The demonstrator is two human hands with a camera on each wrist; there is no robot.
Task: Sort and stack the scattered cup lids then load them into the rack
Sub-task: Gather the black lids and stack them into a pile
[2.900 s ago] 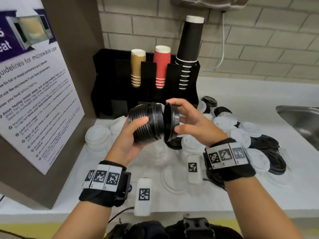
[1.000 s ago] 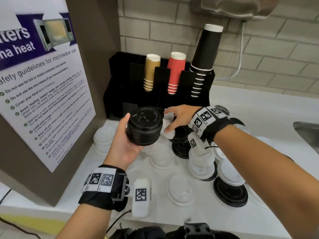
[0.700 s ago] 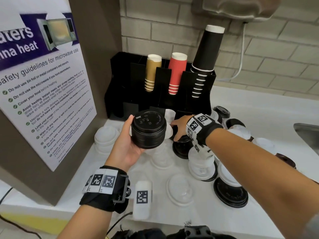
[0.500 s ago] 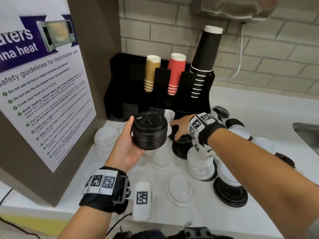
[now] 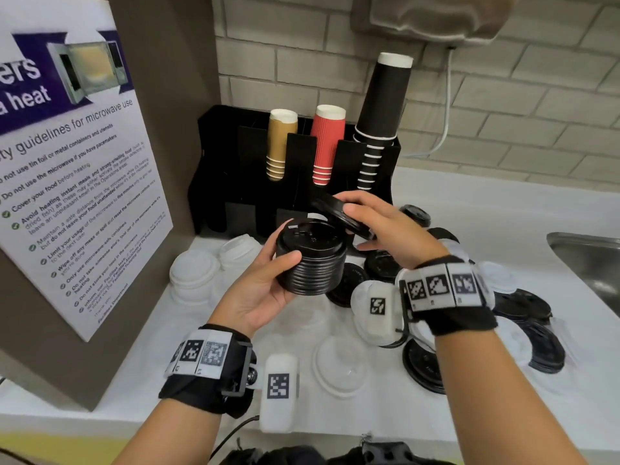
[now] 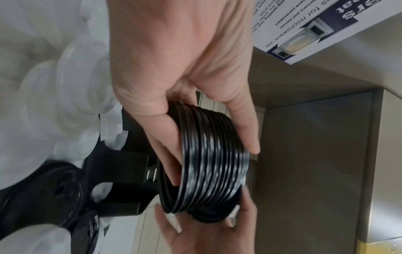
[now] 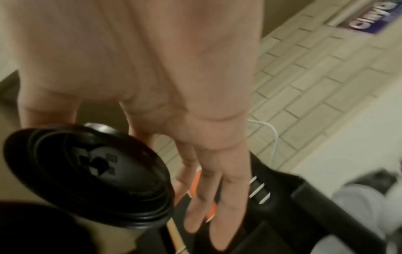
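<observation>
Black plastic lids are what's being worked right now: a nested stack of black lids [image 5: 310,263] is sitting in the left hand [image 5: 265,290], held up over the counter [image 5: 235,330] just in front of the rack [image 5: 235,182]. The thumb is wrapping 1 side of the stack and the fingers are curling round the other, so that hand is gripping it properly, which the left wrist view confirms. The right hand [image 5: 385,229] is pinching 1 loose black lid [image 5: 342,214] by its edge, tilted, hovering just above and behind the top of the stack.

Looks to me like the step is seating that lid on top. My 2 cents: level it out first, line the rim up with the top lid, then press down evenly so it nests instead of sitting crooked. Keeping the left grip low on the stack is probably smart, so the fingers aren't blocking the rim. I can't tell from the blur which way up the lid is facing, so check that.

Around it, more black lids and white lids [image 5: 194,276] are still lying scattered on the counter, so plenty is left to sort. The rack is holding gold, red and black cups [image 5: 382,105] up top.
</observation>
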